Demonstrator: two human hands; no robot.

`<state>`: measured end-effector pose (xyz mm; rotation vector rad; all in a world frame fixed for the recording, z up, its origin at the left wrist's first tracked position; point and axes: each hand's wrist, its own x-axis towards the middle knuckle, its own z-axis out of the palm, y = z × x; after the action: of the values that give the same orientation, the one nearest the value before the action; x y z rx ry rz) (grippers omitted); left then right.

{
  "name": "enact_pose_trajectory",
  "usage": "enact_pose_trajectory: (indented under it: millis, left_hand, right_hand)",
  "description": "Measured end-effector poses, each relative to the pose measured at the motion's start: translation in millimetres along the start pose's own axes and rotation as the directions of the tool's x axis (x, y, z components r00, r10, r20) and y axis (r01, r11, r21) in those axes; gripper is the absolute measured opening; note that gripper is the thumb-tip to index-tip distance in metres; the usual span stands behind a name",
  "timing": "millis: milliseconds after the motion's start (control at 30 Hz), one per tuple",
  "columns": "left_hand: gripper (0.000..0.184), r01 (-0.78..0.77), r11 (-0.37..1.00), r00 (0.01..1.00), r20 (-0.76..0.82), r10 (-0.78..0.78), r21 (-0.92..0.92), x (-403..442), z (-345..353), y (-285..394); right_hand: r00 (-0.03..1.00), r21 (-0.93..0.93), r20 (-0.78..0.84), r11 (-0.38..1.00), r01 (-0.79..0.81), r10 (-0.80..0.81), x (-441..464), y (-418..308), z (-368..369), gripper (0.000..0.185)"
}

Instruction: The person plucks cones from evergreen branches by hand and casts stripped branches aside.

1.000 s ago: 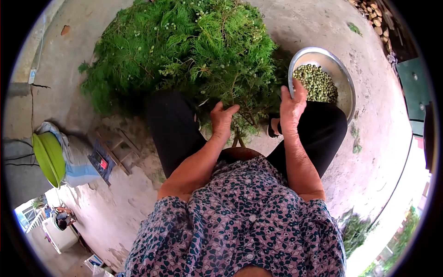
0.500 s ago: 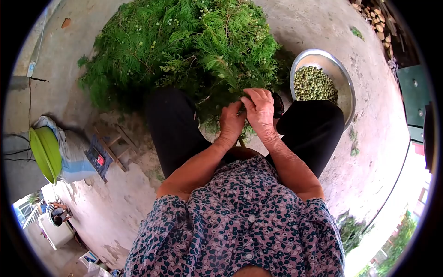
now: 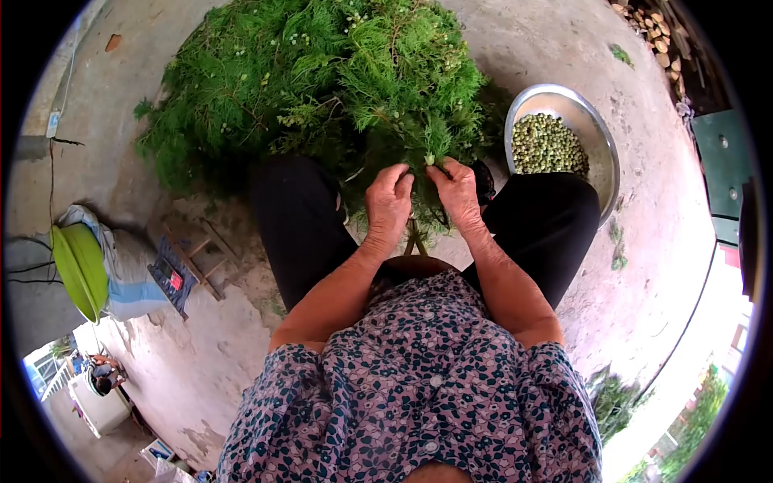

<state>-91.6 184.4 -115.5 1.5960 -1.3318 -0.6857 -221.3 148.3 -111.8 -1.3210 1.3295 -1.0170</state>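
Note:
Leafy evergreen branches (image 3: 322, 88) with small pale green cones lie heaped in front of my knees. At the near edge of the heap, a sprig (image 3: 436, 135) rises just above my fingertips, with a light green cone (image 3: 430, 159) at its base. My right hand (image 3: 457, 191) pinches at this cone with thumb and forefinger. Close beside it, my left hand (image 3: 388, 203) has its thumb and fingers drawn together; what they hold is hard to see. A metal basin (image 3: 604, 153), tilted in view, stands to the right behind my knee, partly filled with green cones (image 3: 549, 145).
My dark-trousered knees (image 3: 294, 209) frame the work. On the left lie a green plastic basin (image 3: 79, 270), sacks (image 3: 133, 274) and a small wooden stool (image 3: 193, 258). Stacked firewood (image 3: 659, 40) and a green cabinet (image 3: 721, 161) stand at the right on the concrete floor (image 3: 515, 40).
My hands have moved slightly apart, the left one shifting left. The sprig and its light green cone now show plainly between the fingertips. The basin stays in place.

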Motion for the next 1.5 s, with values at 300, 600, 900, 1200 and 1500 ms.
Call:
enact_pose_trajectory:
  millis: [300, 600, 900, 1200, 1500]
  left_hand:
    - [0.027, 0.056, 0.995, 0.994, 0.100, -0.048, -0.078, 10, -3, 15]
    - [0.013, 0.521, 0.674, 0.850, 0.395, -0.350, -0.524, 13, -15, 16]
    - [0.020, 0.545, 0.429, 0.827, 0.378, -0.416, -0.720, 15, -17, 16]
    - [0.012, 0.518, 0.419, 0.849, 0.389, -0.357, -0.746, 25, -27, 24]
    - [0.011, 0.557, 0.508, 0.734, 0.103, -0.671, -0.657, 20, -30, -14]
  right_hand:
    - [0.974, -0.196, 0.041, 0.954, 0.225, -0.221, -11, -4, 7, 0.012]
    - [0.982, 0.039, 0.178, 0.997, -0.071, 0.063, -7, -5, -5, 0.007]
    - [0.984, 0.388, 0.104, 0.905, -0.172, 0.143, -6, -12, -6, 0.012]
    - [0.970, 0.286, 0.173, 0.934, -0.216, 0.171, -11, -26, -10, 0.016]
    - [0.933, 0.789, 0.127, 0.535, -0.302, 0.338, -1, -22, -21, 0.027]
